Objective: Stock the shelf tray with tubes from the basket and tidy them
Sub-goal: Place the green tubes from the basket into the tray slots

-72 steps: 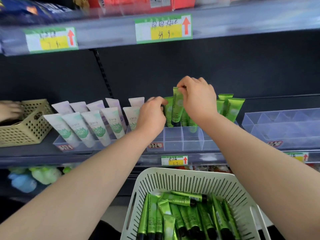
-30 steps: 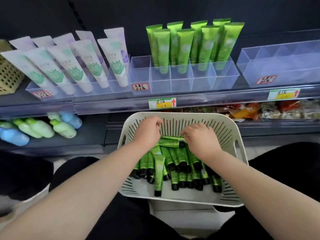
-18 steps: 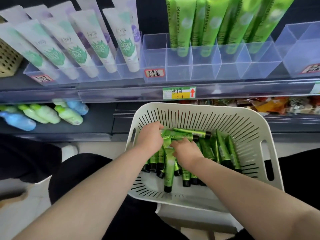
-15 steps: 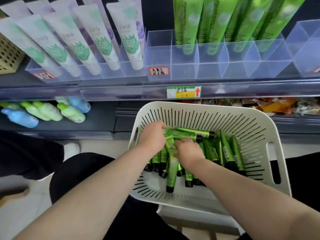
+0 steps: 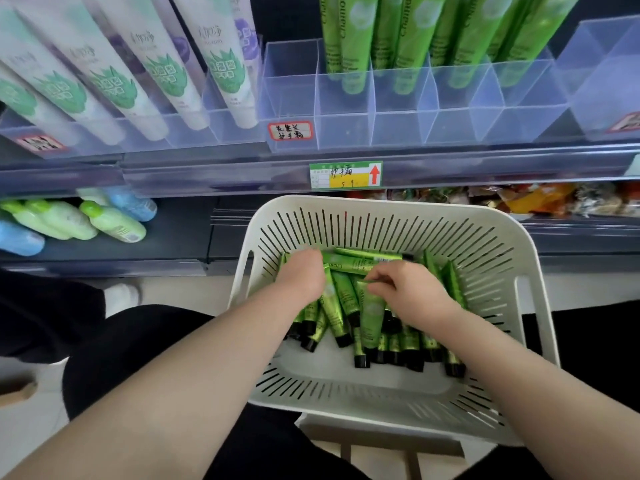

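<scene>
A white slotted basket (image 5: 398,386) sits on my lap and holds several green tubes (image 5: 405,344) with black caps. My left hand (image 5: 304,275) is curled down over the flat ends of a few green tubes at the pile's upper left, and they fan out from under it. My right hand (image 5: 412,292) pinches the flat end of one green tube (image 5: 372,317) near the middle. Above, the clear divided shelf tray (image 5: 346,129) has tall green tubes (image 5: 408,46) standing in its back row.
White tubes (image 5: 156,74) lean in a clear tray to the left, and another clear tray (image 5: 606,74) stands to the right. A price tag (image 5: 346,174) hangs on the shelf edge. Bottles (image 5: 104,223) and snack packs (image 5: 519,199) lie on the lower shelf.
Both hands came down from the shelf tray into the basket. My right hand has shifted right and picked out one tube by its flat end. The view has moved closer.
</scene>
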The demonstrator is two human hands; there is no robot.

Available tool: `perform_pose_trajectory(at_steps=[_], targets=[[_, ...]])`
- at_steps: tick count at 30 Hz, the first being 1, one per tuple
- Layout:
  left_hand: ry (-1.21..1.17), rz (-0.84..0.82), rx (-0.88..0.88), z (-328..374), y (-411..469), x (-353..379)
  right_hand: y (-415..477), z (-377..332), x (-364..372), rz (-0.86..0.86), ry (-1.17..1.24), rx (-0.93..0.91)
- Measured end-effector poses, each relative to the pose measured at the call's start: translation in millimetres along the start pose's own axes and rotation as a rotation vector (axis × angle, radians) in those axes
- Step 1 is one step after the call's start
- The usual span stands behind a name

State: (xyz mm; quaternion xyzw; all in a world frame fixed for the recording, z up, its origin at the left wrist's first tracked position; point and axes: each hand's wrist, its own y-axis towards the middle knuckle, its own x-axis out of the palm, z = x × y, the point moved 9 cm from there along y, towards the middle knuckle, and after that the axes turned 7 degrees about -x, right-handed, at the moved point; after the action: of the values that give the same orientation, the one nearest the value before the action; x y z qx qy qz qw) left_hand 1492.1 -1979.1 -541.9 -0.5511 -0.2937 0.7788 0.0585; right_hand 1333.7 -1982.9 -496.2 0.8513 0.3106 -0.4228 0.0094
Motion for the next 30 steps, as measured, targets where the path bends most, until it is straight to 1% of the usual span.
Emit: perform_pose_trajectory(at_steps=[2, 6, 8, 14, 18, 24, 28, 30], targets=[[0.065, -0.037, 0.006, 3, 3, 10, -2, 0, -13, 0.048, -0.019, -0.028], [0.187, 0.013, 0.015, 12, 9, 11, -4, 0, -24, 0.109, -0.023, -0.048], [0.226, 0.008, 0.011, 16, 8, 13, -4, 0, -24, 0.124, -0.017, -0.047], [0.127, -0.051, -0.02, 12, 5, 20, -5, -7, -28, 0.132, -0.026, -0.073], [0.161, -0.067, 0.005, 13, -4, 25, -12, -10, -38, 0.188, -0.056, -0.086], [0.275, -0.14, -0.034, 11, -18, 43, -21, -10, -40, 0.222, -0.082, -0.109], [0.164, -0.152, -0.055, 11, -17, 42, -23, -6, -38, 0.215, -0.08, -0.087], [0.099, -0.182, -0.025, 13, -18, 40, -23, -5, -40, 0.22, -0.077, -0.076]])
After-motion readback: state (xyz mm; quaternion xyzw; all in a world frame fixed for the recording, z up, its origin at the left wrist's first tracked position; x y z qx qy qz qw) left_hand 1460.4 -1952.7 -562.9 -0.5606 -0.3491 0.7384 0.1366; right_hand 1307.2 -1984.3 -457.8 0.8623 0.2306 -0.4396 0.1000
